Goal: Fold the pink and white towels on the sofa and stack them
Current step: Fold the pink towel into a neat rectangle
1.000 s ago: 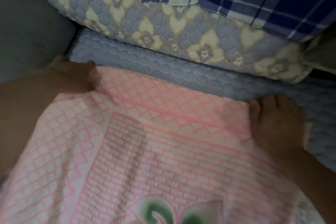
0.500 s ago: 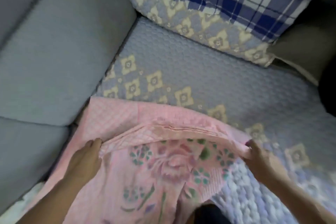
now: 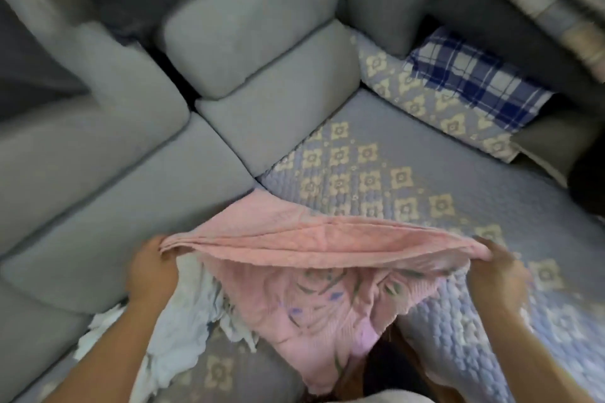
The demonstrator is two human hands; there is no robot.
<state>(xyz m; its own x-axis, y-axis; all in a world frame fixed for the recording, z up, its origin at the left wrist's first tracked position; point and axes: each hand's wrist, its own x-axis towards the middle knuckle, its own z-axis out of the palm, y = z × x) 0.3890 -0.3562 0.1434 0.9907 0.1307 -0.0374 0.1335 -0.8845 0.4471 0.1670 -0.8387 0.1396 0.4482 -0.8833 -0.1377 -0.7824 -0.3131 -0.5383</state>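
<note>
While pink towel (image 3: 314, 271) hangs doubled above quilted sofa cover (image 3: 491, 193), left hand (image 3: 152, 271) and right hand (image 3: 497, 275) pinch opposite ends of fold. White towel (image 3: 183, 324) crumpled underneath, by left arm. Risk: uneven layers slipping, skewing fold.

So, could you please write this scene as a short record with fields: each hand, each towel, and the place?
left hand: left hand grips the left end of the pink patterned cloth towel
right hand: right hand grips the towel's right end
pink towel: held up between both hands, top edge stretched, the rest hanging with a flower print
white towel: crumpled white cloth towel lies under the left forearm, unfolded
place: grey sofa with a lilac quilted cover
also there: blue checked cloth at the back right
</note>
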